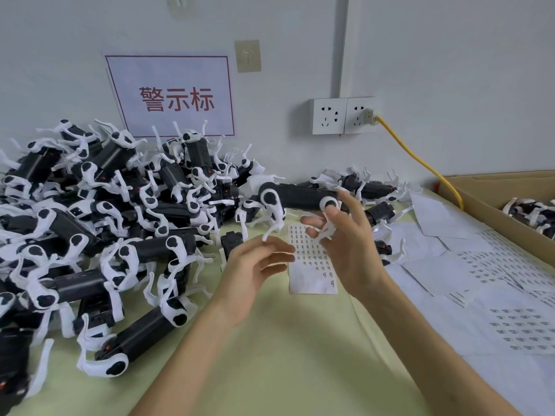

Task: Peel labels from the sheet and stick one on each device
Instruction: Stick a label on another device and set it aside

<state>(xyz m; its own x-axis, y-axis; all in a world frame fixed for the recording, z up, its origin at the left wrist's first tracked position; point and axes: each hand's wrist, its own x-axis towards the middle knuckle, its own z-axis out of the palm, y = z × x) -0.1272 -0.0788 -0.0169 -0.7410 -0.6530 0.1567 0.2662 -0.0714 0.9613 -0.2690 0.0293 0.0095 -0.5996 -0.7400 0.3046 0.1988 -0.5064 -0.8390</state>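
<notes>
Black-and-white at far left: a pile of devices (99, 205) sprawled over the pale green table (270, 355), well clear of the work. Next along, the left hand (255, 268), hovering just left of the label sheet (313, 265), fingers (279, 250) loosely stretched and gripping nothing plain to see; possibly carrying a peeled label on a fingertip, though too small to tell. Lying flat on the table between the two hands, that sheet, mostly printed rows with bare backing at the near end. Above it, held up off the table, one device (300, 198), gripped at its right end by the right hand (351, 238), thumb pressed on the round joint and fingers curled among the white legs. Judged to be the sticking step. To do it well: hold the body steady and turn a flat black face toward the left hand; bring the label in by one edge, clear of the dangling legs; lay one edge down first, then smooth across so as to trap no crease. Touch the adhesive no more than needed. Farther right, loose sheets (480, 265) spread over the table, then a cardboard box (495, 187) with more devices inside, likely the place for finished ones.
</notes>
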